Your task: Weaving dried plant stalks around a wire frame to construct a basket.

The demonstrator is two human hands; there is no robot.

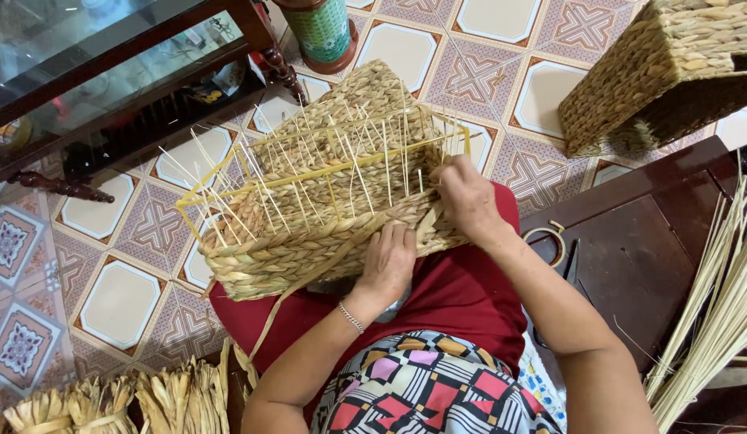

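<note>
Left hand (389, 255) lies flat, fingers pressing the braided side of the half-woven basket (309, 209) on the person's lap. Right hand (463, 197) pinches a straw strand at its rim. Finished basket (671, 72) sits on the tiled floor (124, 297), well apart.

Tan woven basket (325, 201), yellow frame (325, 173), red trousers (462, 289).

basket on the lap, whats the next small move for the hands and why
Probably the right hand should pull its strand snug between the next thin uprights. The basket has its wall woven only partway up the yellow frame, with bare uprights above, and the right hand's fingers are at the top woven row. The left hand presses the near wall, steadying it.
</note>
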